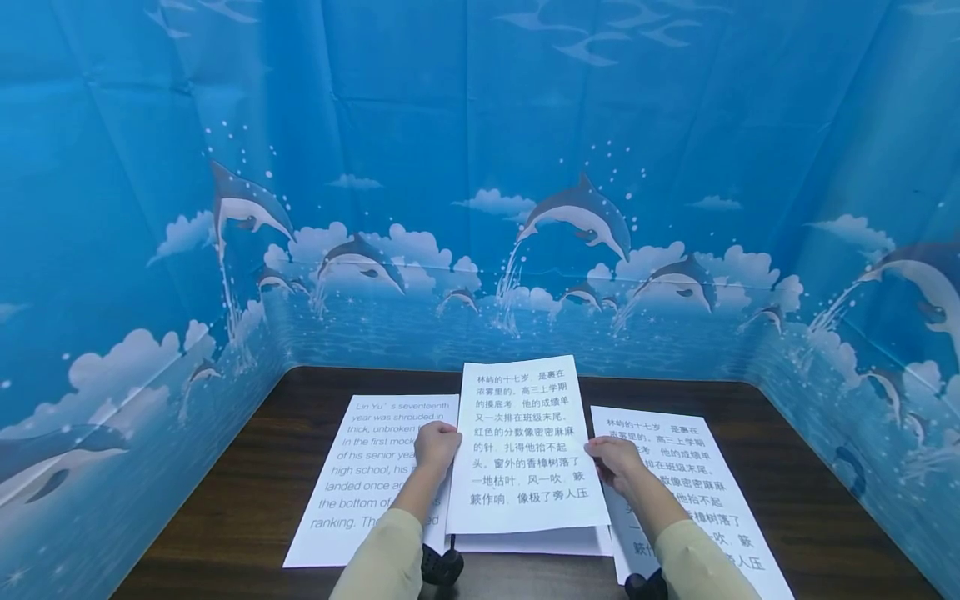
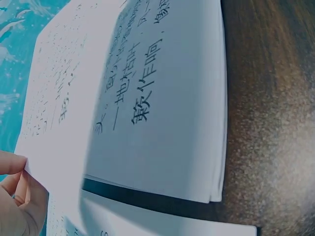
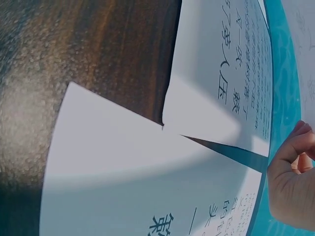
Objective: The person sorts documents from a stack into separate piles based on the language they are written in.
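Note:
A white sheet (image 1: 525, 521) printed with Chinese characters is held up, tilted, over the middle of the table. My left hand (image 1: 437, 450) pinches its left edge between thumb and fingers. At the opposite edge, my right hand (image 1: 617, 463) grips the paper the same way. Beneath it lies a stack of printed sheets (image 2: 167, 157), mostly covered in the head view. An English-text page (image 1: 341, 492) lies to the left, partly behind my left forearm. Another Chinese-text page (image 1: 705, 492) lies at a slant on the right, partly under my right hand and arm.
The dark wooden table (image 1: 232, 500) is bordered by a blue backdrop (image 1: 450, 125) with dolphins at the back and sides. Black devices (image 1: 442, 567) are worn at both wrists, near the table's front.

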`<control>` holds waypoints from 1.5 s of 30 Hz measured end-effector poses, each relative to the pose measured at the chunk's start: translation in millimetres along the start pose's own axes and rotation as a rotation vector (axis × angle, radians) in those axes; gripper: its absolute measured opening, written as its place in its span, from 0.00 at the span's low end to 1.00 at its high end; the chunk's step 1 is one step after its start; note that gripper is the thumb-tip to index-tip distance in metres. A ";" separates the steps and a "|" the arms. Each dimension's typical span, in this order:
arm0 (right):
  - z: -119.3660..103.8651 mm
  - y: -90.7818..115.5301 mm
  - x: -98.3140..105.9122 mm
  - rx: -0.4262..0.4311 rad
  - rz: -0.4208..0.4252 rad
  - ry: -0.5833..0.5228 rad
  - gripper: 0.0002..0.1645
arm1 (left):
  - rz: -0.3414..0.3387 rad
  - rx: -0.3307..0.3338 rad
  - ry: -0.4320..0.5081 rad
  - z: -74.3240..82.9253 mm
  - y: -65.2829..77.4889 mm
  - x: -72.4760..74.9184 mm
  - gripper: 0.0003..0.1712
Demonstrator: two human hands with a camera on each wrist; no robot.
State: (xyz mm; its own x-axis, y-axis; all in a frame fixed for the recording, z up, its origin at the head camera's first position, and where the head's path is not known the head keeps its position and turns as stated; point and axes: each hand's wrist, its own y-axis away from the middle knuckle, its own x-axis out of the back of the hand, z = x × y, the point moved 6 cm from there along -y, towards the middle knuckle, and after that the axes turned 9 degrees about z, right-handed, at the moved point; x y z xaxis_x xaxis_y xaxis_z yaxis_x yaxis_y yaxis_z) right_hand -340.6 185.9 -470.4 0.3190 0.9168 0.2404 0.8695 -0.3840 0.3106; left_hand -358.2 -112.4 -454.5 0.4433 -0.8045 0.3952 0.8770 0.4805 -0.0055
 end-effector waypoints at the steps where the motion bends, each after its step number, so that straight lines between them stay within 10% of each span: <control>1: 0.0 -0.3 0.4 -0.001 0.003 0.000 0.13 | 0.002 0.002 0.004 1.3 0.4 0.2 0.04; 45: 8.2 -6.6 68.8 -0.013 0.083 0.043 0.15 | -0.170 -0.038 0.031 25.1 23.5 -59.4 0.06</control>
State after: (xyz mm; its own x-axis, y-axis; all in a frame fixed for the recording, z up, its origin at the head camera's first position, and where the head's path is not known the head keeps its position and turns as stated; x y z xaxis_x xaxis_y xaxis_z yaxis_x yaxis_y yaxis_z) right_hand -321.2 252.4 -463.5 0.3732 0.8763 0.3046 0.8357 -0.4601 0.3000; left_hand -368.6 -44.6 -455.1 0.2930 -0.8839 0.3645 0.9459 0.3235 0.0240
